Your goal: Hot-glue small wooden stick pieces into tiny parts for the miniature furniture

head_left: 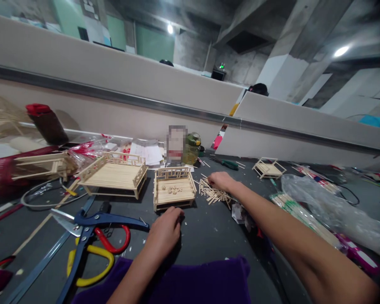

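My left hand point(167, 227) rests on the dark table just in front of a small wooden bench model point(174, 192). Its fingers are curled together, and whatever they may hold is hidden. Small cut wooden bits point(172, 190) lie on that model's seat. To the right, my right hand point(221, 180) reaches into a loose pile of short wooden sticks point(215, 194). Its fingertips are drawn together at the pile's edge; whether a stick is between them is too small to tell. A larger wooden bed-like model point(114, 175) stands to the left of the bench.
Blue-handled cutters point(96, 218) and yellow-handled scissors point(93, 280) lie at the left. A purple cloth point(209, 280) covers the near edge. At right are a small chair model point(269, 168), bagged sticks point(304, 215) and clear plastic point(335, 211). A partition point(114, 88) stands behind.
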Demonstrator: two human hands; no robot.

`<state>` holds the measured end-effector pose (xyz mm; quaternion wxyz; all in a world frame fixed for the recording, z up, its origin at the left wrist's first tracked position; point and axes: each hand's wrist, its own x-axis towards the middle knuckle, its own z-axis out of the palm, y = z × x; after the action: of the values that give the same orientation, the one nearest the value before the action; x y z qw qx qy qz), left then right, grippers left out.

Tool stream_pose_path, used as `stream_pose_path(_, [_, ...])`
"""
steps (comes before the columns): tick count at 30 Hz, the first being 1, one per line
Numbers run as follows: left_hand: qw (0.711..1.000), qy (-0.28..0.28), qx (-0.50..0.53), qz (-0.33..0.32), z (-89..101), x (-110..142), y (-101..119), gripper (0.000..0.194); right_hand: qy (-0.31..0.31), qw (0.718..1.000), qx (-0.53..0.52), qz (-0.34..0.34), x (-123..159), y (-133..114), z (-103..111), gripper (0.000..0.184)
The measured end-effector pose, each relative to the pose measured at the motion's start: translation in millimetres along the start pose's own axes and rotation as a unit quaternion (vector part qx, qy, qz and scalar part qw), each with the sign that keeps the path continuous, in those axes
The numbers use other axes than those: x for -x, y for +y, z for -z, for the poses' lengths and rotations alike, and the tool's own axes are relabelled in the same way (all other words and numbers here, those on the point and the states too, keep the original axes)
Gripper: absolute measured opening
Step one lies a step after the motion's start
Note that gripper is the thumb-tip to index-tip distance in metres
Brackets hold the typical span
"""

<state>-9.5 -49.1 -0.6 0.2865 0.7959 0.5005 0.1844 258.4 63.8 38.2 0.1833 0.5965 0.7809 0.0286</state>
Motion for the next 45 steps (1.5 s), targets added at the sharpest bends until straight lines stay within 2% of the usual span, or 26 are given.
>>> stream_pose_path(5, [1.0,-0.002,-0.003,0.023,13.4,5.6,-9.4,0.034,0.005,1.0,-0.015,-0.017,-1.9,-4.9,1.0,0.024])
stream_pose_path(9, [0.999,-0.005,-0.025,0.043,21.0,6.8,-6.1,0.026,0.018,0.999,-0.039,-0.033,1.0,-2.6,10.9,0.018])
stream_pose_path(13, [0.999,0.006,-0.042,0.029,24.1,7.6,-1.4,0.014,0.062,0.994,-0.08,-0.045,22.4,-10.2,31.5,0.014])
stream_pose_path(16, [0.999,0.037,-0.007,-0.01,23.6,7.7,-2.1,0.018,0.097,0.987,-0.125,-0.039,53.1,-37.4,36.8,0.012])
stream_pose_path(18, [0.998,0.054,0.026,-0.022,21.9,7.1,-3.5,0.02,0.112,0.979,-0.169,-0.021,74.6,-64.2,28.8,0.01])
stream_pose_path(21, [0.995,0.058,0.079,-0.002,17.9,5.5,-5.5,0.025,0.125,0.922,-0.364,-0.027,97.0,-104.3,5.2,0.006])
stream_pose_path(23, [0.991,0.05,0.127,0.011,13.9,3.8,-7.6,0.026,0.134,0.9,-0.412,-0.048,102.5,-124.2,-9.2,0.016])
stream_pose_path(25, [0.982,0.037,0.183,0.017,8.8,1.8,-11.0,0.022,0.137,0.901,-0.407,-0.057,102.5,-137.0,-17.3,0.021])
stream_pose_path(28, [0.967,0.017,0.255,0.025,1.3,-1.5,-17.1,0.023,0.126,0.914,-0.385,-0.034,99.2,-146.2,-19.1,0.019])
stream_pose_path(32, [0.959,0.005,0.281,0.023,-2.3,-3.0,-19.2,0.025,0.124,0.929,-0.349,-0.005,97.1,-150.8,-18.8,0.016])
stream_pose_path(39, [0.972,0.043,0.23,-0.011,5.9,-1.0,-8.1,0.02,0.13,0.938,-0.322,0.0,102.5,-150.8,-24.6,0.013])
stream_pose_path(45, [0.937,0.076,0.338,0.046,3.0,-3.8,-2.8,0.025,0.152,0.927,-0.342,0.04,107.8,-153.6,-22.2,0.013])
